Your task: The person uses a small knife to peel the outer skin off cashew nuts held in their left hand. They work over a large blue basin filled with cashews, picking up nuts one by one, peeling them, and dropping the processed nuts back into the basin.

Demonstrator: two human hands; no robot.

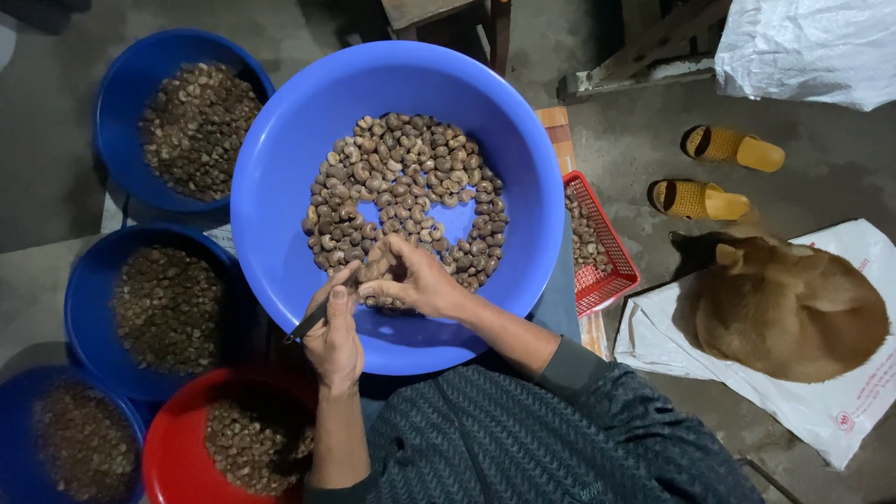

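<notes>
Your left hand sits at the near rim of the big blue basin, fingers curled around a thin dark blade that angles up toward the nuts. Your right hand reaches in over the same near edge, thumb and fingertips pinching a single cashew nut right where the blade's tip meets it, so the two hands nearly touch. That nut is at the near edge of the heap of cashew nuts, which lies spread across the floor of the basin with a small bare patch of blue just beyond your right hand.

Left of the basin, three smaller blue bowls hold darker nuts: one at its far left, one beside its left wall, and one further toward you, blurred at the picture's corner. A red bowl with nuts sits just under the basin's near-left rim, below your left wrist. Tucked against the basin's right side is a red mesh basket with a few nuts in it. Well to the right of the basin a tan dog lies curled on a white sack, with two yellow sandals beyond it on the concrete floor.
</notes>
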